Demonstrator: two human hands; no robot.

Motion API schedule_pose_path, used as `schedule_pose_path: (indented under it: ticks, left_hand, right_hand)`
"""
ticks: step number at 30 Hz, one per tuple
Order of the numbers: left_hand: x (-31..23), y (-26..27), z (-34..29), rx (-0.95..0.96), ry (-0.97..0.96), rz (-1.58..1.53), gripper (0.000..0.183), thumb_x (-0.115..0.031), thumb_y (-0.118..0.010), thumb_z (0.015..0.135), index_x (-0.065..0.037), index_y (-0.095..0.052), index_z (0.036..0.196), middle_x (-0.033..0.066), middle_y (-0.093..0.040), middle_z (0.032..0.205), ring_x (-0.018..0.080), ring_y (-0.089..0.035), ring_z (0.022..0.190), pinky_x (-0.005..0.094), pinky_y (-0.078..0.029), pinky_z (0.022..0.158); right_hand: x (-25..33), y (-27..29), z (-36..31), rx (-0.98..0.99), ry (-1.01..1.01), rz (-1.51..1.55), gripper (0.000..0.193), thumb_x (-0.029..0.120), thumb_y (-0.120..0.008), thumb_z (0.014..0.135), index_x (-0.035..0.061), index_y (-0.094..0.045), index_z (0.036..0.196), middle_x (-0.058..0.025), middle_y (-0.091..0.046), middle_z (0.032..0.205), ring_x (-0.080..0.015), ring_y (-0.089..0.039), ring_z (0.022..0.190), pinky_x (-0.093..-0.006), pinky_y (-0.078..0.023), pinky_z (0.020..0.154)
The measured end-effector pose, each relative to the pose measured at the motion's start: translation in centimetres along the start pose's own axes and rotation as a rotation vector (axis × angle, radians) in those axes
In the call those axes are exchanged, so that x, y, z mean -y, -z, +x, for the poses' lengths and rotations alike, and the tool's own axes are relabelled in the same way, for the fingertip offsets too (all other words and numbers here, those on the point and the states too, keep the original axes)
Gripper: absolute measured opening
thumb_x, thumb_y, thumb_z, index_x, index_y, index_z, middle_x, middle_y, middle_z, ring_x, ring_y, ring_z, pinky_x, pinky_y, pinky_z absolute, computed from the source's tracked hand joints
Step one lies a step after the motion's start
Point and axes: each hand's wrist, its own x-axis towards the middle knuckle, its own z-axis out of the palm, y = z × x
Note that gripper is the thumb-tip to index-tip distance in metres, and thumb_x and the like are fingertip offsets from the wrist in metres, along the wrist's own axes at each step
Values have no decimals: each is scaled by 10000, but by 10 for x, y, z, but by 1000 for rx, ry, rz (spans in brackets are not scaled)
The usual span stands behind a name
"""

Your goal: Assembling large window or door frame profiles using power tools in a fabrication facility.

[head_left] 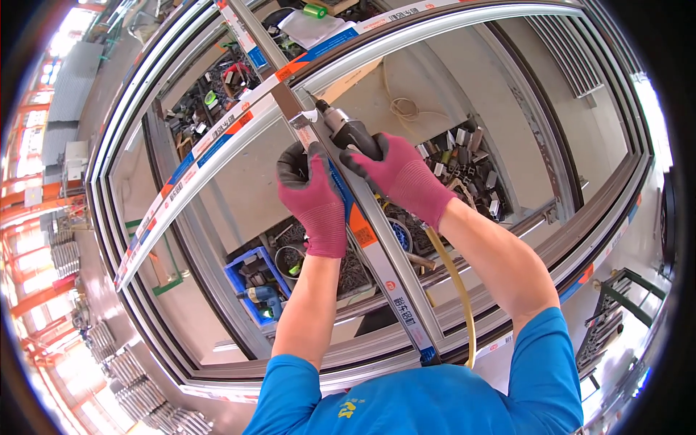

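My right hand point(402, 172), in a maroon glove with dark fingertips, grips a black-and-silver air drill point(346, 127). The drill's nose points up and left, close to a small shiny metal piece point(304, 118) on the upright bar. In a matching glove, my left hand point(313, 190) is closed around the edge of the aluminium profile point(388, 272), its thumb lying along the bar just below that piece. Printed protective film covers part of the profile. What the left fingers touch underneath is hidden. A yellow air hose point(455, 279) runs beneath my right forearm.
A large aluminium frame point(471, 16) surrounds the work, with a crossing bar point(210, 141) at left. Below lie a blue crate point(235, 279) with a cordless drill point(261, 296), a round bucket point(290, 261) and heaps of metal parts point(464, 163). Racks point(616, 319) stand at right.
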Motion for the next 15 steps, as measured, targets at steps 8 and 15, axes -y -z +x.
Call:
schedule_pose_path:
  ticks: [8, 15]
  left_hand:
    - [0, 2, 2, -16, -59, 57, 192, -87, -751, 986, 50, -693, 1108, 62, -717, 981, 106, -620, 850, 273, -532, 784]
    - [6, 3, -2, 7, -42, -36, 194, -82, -750, 985, 54, -691, 1110, 70, -722, 977, 111, -631, 855, 279, -539, 786]
  right_hand:
    - [15, 0, 4, -17, -23, -106, 534, 455, -726, 946, -76, -693, 995, -280, -718, 878, -399, -729, 873, -455, -550, 789]
    - [21, 0, 9, -19, -13, -98, 545, 484, -739, 913, -54, -715, 994, -291, -737, 940, -452, -728, 957, -472, -566, 837]
